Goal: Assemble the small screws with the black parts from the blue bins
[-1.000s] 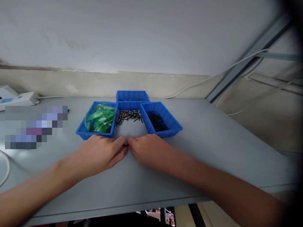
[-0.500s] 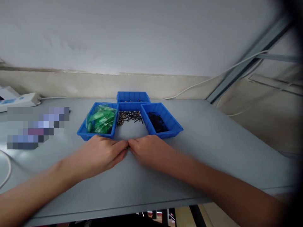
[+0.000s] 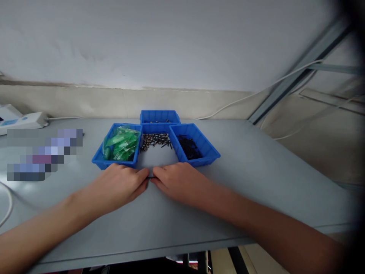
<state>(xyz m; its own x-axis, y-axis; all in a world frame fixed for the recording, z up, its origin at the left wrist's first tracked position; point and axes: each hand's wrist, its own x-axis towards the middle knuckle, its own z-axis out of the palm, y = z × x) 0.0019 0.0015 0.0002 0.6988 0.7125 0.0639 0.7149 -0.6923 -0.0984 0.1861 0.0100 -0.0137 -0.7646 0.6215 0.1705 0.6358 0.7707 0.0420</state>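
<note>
My left hand (image 3: 122, 186) and my right hand (image 3: 178, 182) face each other low over the grey table (image 3: 159, 224). Their fingertips pinch a thin, dark, rod-like piece (image 3: 150, 177) from either end. Only a short middle stretch of it shows, so its exact kind is hidden. Just beyond the hands lies a pile of small dark and brass-coloured pin-like parts (image 3: 156, 140). A blue bin (image 3: 114, 164) near my left hand holds green plastic packets (image 3: 124, 142). Another blue bin (image 3: 210, 149), by my right hand, contains small black parts (image 3: 189, 147).
A third blue bin (image 3: 159, 115) with small metallic parts stands at the back, near the wall. Far left are a white power strip (image 3: 31, 120) and a blurred-out object (image 3: 45, 156). A white cable (image 3: 10, 205) loops at the left edge; a metal frame (image 3: 273, 93) rises at right.
The fingertips of my two hands have drawn slightly apart, my left hand shifting left. A short length of the thin dark piece now shows between them.
</note>
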